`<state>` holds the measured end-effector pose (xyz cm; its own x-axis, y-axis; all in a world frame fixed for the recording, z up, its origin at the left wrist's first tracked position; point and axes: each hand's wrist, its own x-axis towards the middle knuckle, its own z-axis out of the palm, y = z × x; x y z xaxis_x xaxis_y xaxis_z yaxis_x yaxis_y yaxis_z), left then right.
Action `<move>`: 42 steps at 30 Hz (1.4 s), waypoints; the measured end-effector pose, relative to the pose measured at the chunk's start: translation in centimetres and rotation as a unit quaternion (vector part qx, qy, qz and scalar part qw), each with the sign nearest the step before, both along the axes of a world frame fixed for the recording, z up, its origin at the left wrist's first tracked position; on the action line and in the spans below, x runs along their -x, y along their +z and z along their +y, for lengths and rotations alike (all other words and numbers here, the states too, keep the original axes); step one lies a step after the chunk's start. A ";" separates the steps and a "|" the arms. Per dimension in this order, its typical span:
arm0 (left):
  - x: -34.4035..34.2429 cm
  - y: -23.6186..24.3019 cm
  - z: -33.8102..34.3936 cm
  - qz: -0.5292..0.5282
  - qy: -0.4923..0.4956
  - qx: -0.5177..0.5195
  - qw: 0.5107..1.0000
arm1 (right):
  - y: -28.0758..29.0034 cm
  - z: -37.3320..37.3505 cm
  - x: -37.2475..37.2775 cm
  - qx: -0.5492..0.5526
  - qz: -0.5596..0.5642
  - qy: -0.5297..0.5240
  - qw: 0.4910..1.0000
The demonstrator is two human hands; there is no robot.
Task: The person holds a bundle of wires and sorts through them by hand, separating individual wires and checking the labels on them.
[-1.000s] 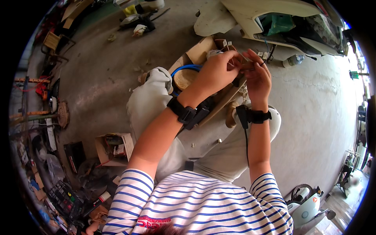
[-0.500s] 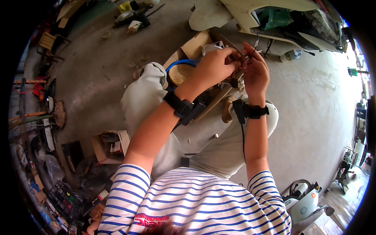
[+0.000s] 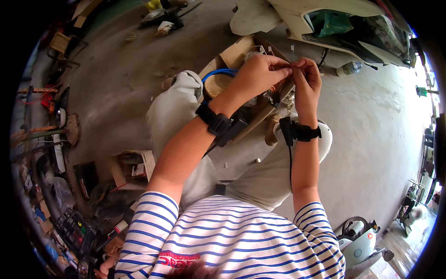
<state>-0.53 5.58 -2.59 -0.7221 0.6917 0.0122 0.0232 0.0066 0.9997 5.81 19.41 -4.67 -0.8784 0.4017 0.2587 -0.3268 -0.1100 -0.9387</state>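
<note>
Both hands, left hand (image 3: pixel 258 74) and right hand (image 3: pixel 307 79), pinch shut a thin white tie (image 3: pixel 292 56); probably tightening it, so the next pull needs steady force.

Head-worn fisheye, looking steeply down, close, rim perhaps warped

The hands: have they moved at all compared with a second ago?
Yes. Both the left hand and right hand have lifted slightly, away from the person's knees and toward the pale vehicle panel above them.

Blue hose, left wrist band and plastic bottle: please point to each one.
blue hose (image 3: pixel 218 72), head view, on its curved top part.
left wrist band (image 3: pixel 218 124), head view, on the black strap.
plastic bottle (image 3: pixel 349 69), head view, on its clear body.
</note>
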 end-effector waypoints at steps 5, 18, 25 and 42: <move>0.7 0.5 -0.2 -0.104 0.069 -0.048 0.991 | 0.5 -0.5 -0.3 -0.035 -0.021 0.102 0.994; 0.2 1.6 -1.4 -0.038 -0.025 -0.003 0.999 | 0.4 -2.3 -1.0 -0.113 -0.029 0.105 0.988; 2.1 1.0 -1.8 -0.290 0.025 -0.161 0.943 | -0.7 -1.1 0.3 -0.057 0.012 0.090 0.994; 2.3 2.5 -2.9 -0.378 0.126 -0.237 0.886 | -0.7 -2.4 0.9 -0.455 -0.004 -0.052 0.889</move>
